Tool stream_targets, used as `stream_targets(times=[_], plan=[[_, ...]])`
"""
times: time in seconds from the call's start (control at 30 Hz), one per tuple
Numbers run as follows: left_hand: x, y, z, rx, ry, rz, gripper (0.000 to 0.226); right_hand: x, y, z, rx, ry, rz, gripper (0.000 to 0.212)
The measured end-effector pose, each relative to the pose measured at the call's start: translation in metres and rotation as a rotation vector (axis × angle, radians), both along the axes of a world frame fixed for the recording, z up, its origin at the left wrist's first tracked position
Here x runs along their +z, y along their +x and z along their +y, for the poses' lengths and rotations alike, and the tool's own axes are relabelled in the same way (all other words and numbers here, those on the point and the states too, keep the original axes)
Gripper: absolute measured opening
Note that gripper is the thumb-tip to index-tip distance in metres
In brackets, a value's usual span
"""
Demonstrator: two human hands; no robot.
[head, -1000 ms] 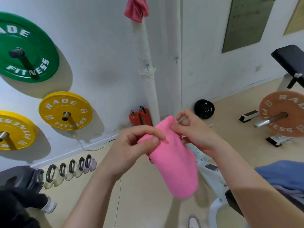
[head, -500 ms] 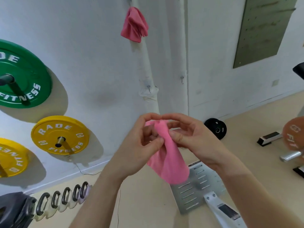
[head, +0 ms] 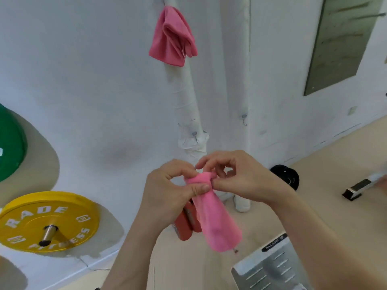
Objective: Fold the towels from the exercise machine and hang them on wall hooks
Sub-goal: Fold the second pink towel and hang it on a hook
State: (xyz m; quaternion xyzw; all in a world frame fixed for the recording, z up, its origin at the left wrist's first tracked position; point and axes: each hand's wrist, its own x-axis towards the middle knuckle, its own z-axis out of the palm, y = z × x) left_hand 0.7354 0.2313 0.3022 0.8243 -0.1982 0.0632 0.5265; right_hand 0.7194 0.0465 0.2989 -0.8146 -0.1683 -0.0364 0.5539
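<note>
Where left hand point(head: 167, 192) and right hand point(head: 247, 176) pinch it — pink towel point(head: 215, 222), top half-hidden.

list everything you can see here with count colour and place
held towel: one, pink, between both hands
hung towel: one, pink, high, over the pipe
pipe: one, white, against the wall
hooks: two, metal, pipe and wall
yellow plate: one, yellow, wall, lower left
green plate: one, green, left edge
black plate: one, black, floor, right
canister: at least one, red, behind held towel
left hand: one, pinches held towel's top
right hand: one, pinches held towel's top
</note>
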Motion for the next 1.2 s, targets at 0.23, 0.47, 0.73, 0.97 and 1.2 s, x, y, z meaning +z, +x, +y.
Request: stream_targets(times=[0.23,0.47,0.73,0.97,1.2], plan=[[0.054,0.138,0.034,-0.222,-0.048,0.037,0.008,0.053,0.131,0.027,0.100,0.176,0.158,0.014],[0.114,0.239,0.026,-0.338,-0.172,0.042,0.023,0.140,0.237,0.013,0.137,-0.221,0.111,0.019],[0.238,0.304,-0.016,-0.315,-0.274,-0.154,0.016,0.255,0.312,-0.023,0.237,0.068,-0.095,0.011],[0.364,0.358,-0.029,-0.242,-0.118,-0.514,0.005,0.369,0.360,-0.043,0.037,-0.012,-0.430,0.020],[0.484,0.424,-0.050,-0.092,-0.120,-0.889,0.015,0.489,0.424,-0.045,-0.118,0.078,-0.601,0.016]])
